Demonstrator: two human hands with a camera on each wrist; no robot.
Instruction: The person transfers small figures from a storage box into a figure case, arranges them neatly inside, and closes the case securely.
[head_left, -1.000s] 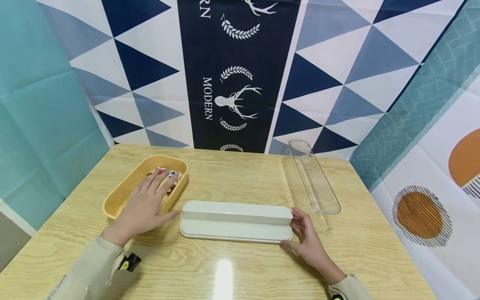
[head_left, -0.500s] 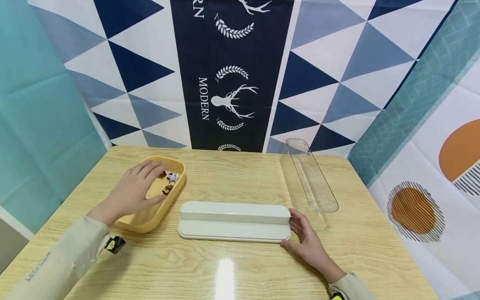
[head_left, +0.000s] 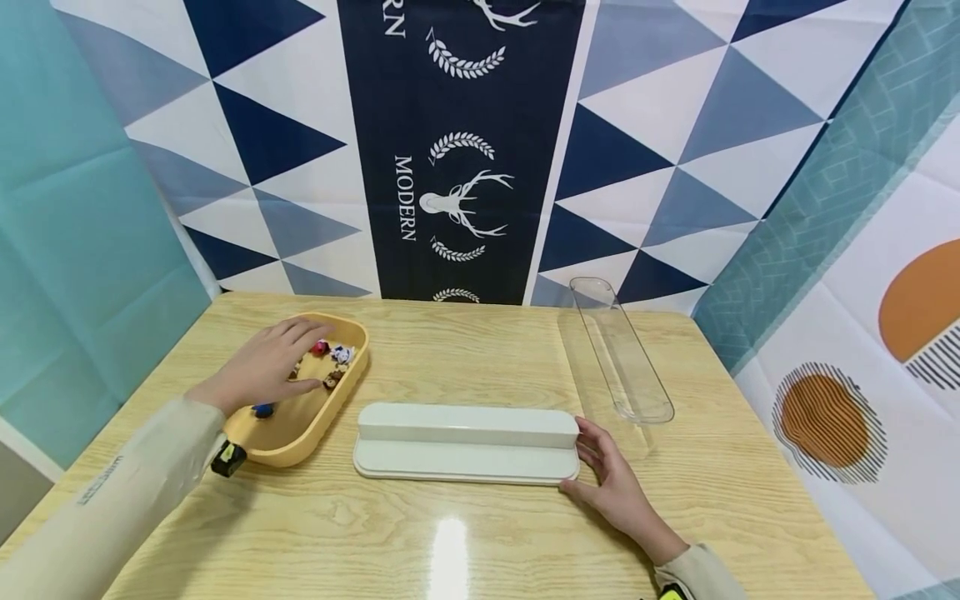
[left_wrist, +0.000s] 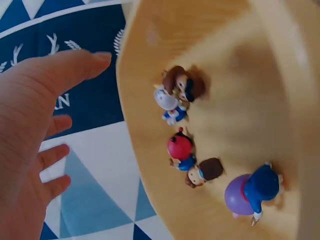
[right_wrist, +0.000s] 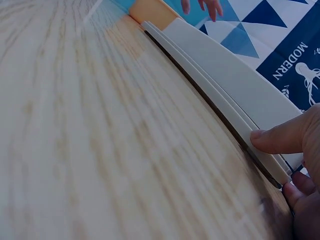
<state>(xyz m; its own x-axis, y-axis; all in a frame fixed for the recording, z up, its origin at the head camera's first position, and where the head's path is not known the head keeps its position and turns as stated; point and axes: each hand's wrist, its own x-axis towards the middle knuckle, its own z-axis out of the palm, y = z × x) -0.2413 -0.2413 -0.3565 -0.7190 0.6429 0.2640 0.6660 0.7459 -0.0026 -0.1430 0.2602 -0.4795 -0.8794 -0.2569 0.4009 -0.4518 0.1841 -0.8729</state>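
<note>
A yellow oval tray (head_left: 352, 371) at the left holds several small toy figures, among them a red one (head_left: 320, 347), a white one (head_left: 342, 354) and a blue one (head_left: 262, 410). My left hand (head_left: 288, 354) hovers over the tray with straight fingers and holds nothing. In the left wrist view the hand (left_wrist: 30, 150) is apart from the red figure (left_wrist: 179, 147) and the purple-blue one (left_wrist: 252, 192). A long white stepped stand (head_left: 465, 437) lies mid-table. My right hand (head_left: 600, 462) touches its right end, thumb (right_wrist: 277, 137) on the lower step.
A long clear plastic cover (head_left: 621, 350) lies on the wooden table (head_left: 450, 542) at the back right. Patterned cloth walls close in the table at the back and on both sides.
My left hand has drawn back to the left across the tray, uncovering the figures and the blue one at the near end. The right hand and the stand have stayed put.
</note>
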